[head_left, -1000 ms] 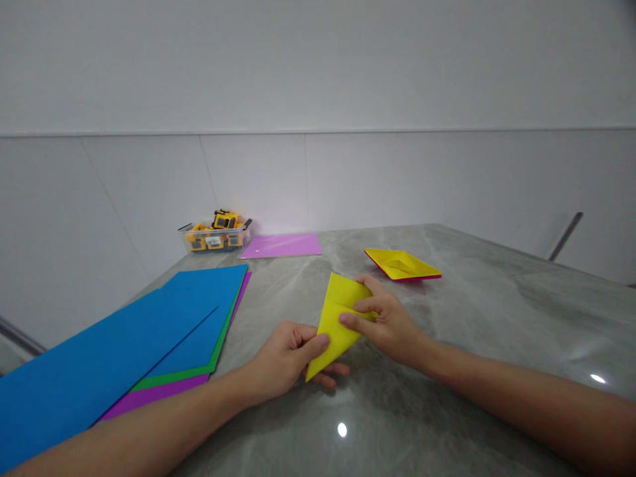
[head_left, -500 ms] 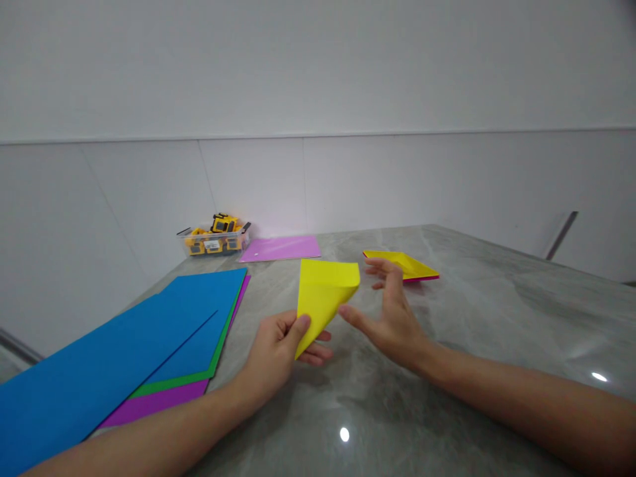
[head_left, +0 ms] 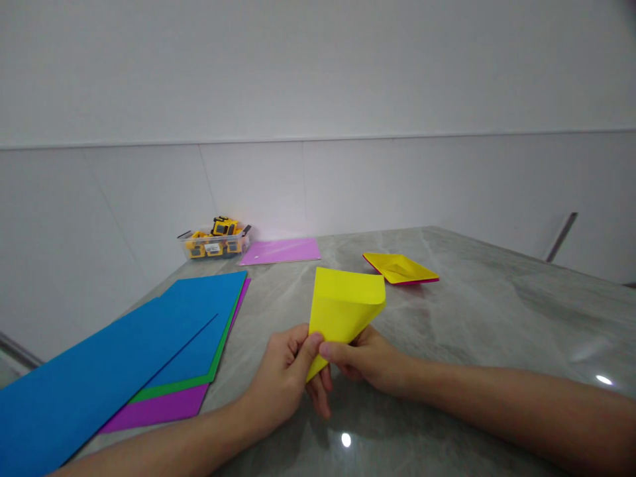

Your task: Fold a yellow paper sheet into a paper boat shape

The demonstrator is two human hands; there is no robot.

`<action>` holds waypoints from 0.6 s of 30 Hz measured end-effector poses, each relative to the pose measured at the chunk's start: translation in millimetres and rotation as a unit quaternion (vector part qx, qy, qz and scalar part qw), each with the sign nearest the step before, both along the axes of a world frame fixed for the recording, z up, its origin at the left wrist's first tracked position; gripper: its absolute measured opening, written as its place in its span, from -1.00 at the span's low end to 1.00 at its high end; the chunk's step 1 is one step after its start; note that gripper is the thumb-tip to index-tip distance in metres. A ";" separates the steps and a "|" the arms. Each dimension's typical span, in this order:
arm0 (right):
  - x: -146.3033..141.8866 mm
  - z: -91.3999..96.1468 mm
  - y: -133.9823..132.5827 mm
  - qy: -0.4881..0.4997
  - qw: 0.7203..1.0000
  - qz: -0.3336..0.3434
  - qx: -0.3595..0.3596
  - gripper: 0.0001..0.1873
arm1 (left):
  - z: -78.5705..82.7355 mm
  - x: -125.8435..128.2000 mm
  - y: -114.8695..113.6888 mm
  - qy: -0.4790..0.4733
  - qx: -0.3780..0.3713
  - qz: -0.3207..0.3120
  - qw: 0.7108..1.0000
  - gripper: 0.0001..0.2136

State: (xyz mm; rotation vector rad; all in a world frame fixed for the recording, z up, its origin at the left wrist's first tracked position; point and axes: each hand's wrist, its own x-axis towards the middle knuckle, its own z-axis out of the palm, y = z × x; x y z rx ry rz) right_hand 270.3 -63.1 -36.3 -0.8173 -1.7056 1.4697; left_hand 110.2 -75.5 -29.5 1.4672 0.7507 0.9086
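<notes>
A folded sheet of yellow paper (head_left: 345, 301) is held up above the table, its upper edge bent over and its lower end narrowing to a point. My left hand (head_left: 293, 368) pinches its lower left side, thumb in front and fingers behind. From the right, my right hand (head_left: 372, 361) grips the lower right edge, with its thumb on the front close to the left thumb; most of its fingers are hidden behind the paper. Beyond it, a folded yellow paper shape with a red underside (head_left: 401, 268) lies on the table.
Blue sheets (head_left: 149, 331) overlap green and purple ones at the left of the grey marbled table (head_left: 472, 318). At the back stands a clear plastic box (head_left: 214, 245) of yellow toy vehicles, beside a pink sheet (head_left: 283, 250). A white wall (head_left: 318, 179) rises behind.
My right hand, spread and apart from the paper before, has come in and closed on its lower right edge. The yellow paper has shifted slightly right and toward me.
</notes>
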 end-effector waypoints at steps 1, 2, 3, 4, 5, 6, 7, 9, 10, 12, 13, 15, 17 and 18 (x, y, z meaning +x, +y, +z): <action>0.7 -0.4 -0.2 -0.001 1.000 -0.007 -0.001 -0.54 | 0.0 0.0 0.3 -0.001 -0.007 -0.010 1.000 -0.59; 1.4 -1.0 -0.5 -0.002 1.000 -0.009 -0.001 -0.54 | -0.1 -0.2 0.5 -0.003 -0.013 -0.019 1.000 -0.59; 1.9 -1.5 -0.6 -0.002 1.000 -0.009 -0.002 -0.55 | -0.3 -0.5 0.8 -0.005 -0.018 -0.027 0.999 -0.58; 2.2 -2.0 -0.8 -0.003 1.000 -0.007 -0.001 -0.55 | -0.8 -1.0 1.0 -0.006 -0.022 -0.034 0.999 -0.58; 2.3 -2.3 -0.9 -0.002 1.000 -0.003 0.001 -0.56 | -1.4 -1.6 1.3 -0.007 -0.025 -0.040 0.999 -0.58; 2.3 -2.5 -1.0 0.000 1.000 0.001 0.003 -0.56 | -2.3 -2.2 1.7 -0.007 -0.027 -0.043 0.999 -0.58; 2.2 -2.6 -0.9 0.001 1.000 0.004 0.007 -0.56 | -3.2 -2.6 2.3 -0.007 -0.029 -0.045 0.999 -0.57; 2.2 -2.8 -0.5 0.004 1.000 0.004 0.014 -0.58 | -5.2 -2.9 3.4 -0.005 -0.033 -0.042 0.999 -0.57; 2.4 -3.0 -0.2 0.006 1.000 0.001 0.015 -0.58 | -6.0 -2.7 4.0 -0.002 -0.038 -0.040 0.998 -0.57; 3.0 -3.8 0.5 0.008 1.000 -0.005 0.015 -0.59 | -7.5 -1.6 4.8 0.003 -0.049 -0.042 0.998 -0.56; 3.5 -4.3 0.7 0.007 1.000 -0.008 0.016 -0.60 | -8.1 -0.9 4.9 0.006 -0.050 -0.042 0.998 -0.55; 4.1 -4.9 0.7 0.001 1.000 -0.013 0.020 -0.60 | -9.0 0.3 4.7 0.013 -0.038 -0.032 0.999 -0.53; 4.1 -4.6 -0.1 -0.013 1.000 -0.021 0.020 -0.61 | -9.0 1.0 3.9 0.014 -0.010 -0.012 1.000 -0.54; 3.9 -4.0 -0.7 -0.027 0.999 -0.028 0.023 -0.60 | -8.4 1.1 3.3 0.014 0.004 -0.005 1.000 -0.55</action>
